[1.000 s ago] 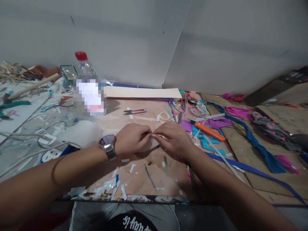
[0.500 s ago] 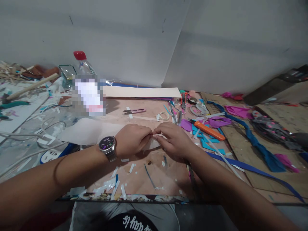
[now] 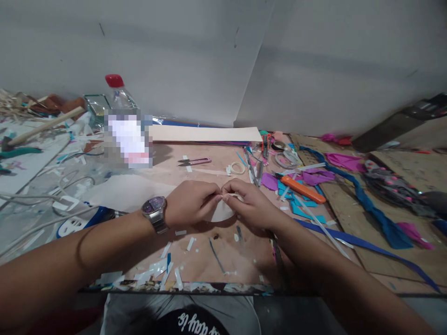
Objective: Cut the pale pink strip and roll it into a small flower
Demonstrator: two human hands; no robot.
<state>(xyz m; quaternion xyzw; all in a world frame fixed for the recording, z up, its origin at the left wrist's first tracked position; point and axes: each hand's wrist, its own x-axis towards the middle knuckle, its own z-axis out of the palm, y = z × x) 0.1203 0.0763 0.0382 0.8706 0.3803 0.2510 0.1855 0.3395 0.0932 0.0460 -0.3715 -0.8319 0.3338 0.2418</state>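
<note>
Left hand [image 3: 192,202] and right hand [image 3: 249,203]: fingers pinching thin white paper sheet [image 3: 220,214]; below sheet, black cloth print [image 3: 171,324] lettered "day is".

Left grip [image 3: 190,201] and right grip [image 3: 251,201] pinching white sheet [image 3: 220,212], snips [image 3: 201,161] beyond, orange cutter [image 3: 303,188] at right

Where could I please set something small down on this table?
Mostly bare tabletop lies between the pink snips and long pale strip, and near the front edge, right of the thin dark sliver. It's crowded around the orange cutter and the left-side cables.
</note>
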